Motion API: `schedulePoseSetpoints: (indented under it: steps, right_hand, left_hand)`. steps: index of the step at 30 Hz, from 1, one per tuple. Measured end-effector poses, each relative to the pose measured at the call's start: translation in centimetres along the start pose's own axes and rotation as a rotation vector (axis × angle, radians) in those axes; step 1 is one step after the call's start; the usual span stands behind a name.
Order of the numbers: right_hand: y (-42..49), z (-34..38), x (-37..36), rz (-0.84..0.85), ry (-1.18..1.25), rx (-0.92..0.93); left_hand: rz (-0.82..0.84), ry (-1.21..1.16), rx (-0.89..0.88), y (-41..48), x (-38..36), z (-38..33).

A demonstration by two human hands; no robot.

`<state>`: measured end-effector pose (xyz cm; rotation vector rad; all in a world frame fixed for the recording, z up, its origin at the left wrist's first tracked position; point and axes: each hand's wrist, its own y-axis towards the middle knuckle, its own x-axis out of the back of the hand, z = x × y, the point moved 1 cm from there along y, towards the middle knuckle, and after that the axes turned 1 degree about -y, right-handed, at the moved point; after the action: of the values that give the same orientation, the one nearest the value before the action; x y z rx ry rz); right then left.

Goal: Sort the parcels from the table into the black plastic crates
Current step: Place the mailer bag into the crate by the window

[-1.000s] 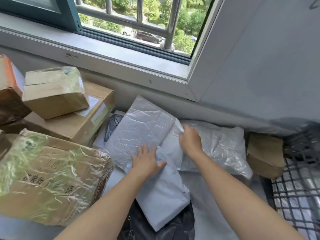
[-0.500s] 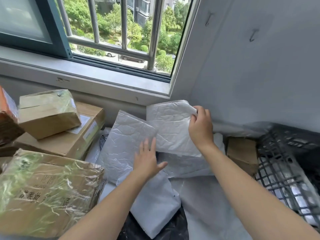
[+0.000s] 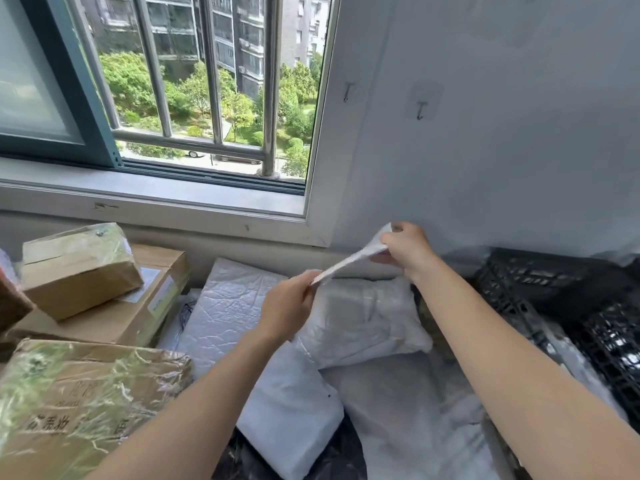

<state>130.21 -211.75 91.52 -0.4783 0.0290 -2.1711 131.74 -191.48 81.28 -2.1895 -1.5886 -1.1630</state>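
- The right hand (image 3: 406, 250) has its fingers curled round the upper end of a thin white mailer (image 3: 349, 264), thumb on the near face
- The left hand (image 3: 290, 307) pinches the lower end of the same mailer, so both hands carry it edge-on and slanting, clear of the pile
- Directly under the hands lies a soft parcel in cloudy plastic (image 3: 362, 322), not touched by either hand
- Just left of the left hand a white bubble mailer (image 3: 227, 308) leans toward the wall; below the left wrist a smooth white poly parcel (image 3: 289, 405) overlaps its lower edge
- To the right of the right forearm stands the black plastic crate (image 3: 540, 276), near but apart from the hand; what it holds is hard to tell
- Far left of both hands are the cardboard parcels: a small taped box (image 3: 79, 268) on a flat carton (image 3: 154, 306), and a large film-wrapped box (image 3: 86, 403) nearest the viewer
- Step in hand, as I judge it: one parcel is picked and being checked or carried, with most of the sorting undone
- The next move likely calls for swinging the mailer rightward past the right arm and letting go over the crate, keeping the limp bag from snagging on the lattice rim
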Motion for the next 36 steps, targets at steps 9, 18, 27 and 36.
schedulePoseSetpoints:
  steps: [9, 18, 27, 36]
  right_hand:
    - [-0.8, -1.7, 1.5, 0.2, -0.336, 0.183]
    - [-1.4, -4.4, 0.0, 0.245, -0.086, 0.226]
    - [-3.8, -4.7, -0.5, 0.184, 0.008, 0.312]
    - [-7.2, -1.6, 1.2, 0.053, 0.056, 0.548]
  left_hand:
    - [-0.042, -0.367, 0.207, 1.7, 3.0, 0.0]
    - [-0.11, -0.601, 0.438, 0.1, 3.9, 0.3]
    - [-0.242, -0.713, 0.483, -1.3, 5.5, -1.4]
    - [-0.08, -0.886, 0.304, -4.7, 9.8, -5.2]
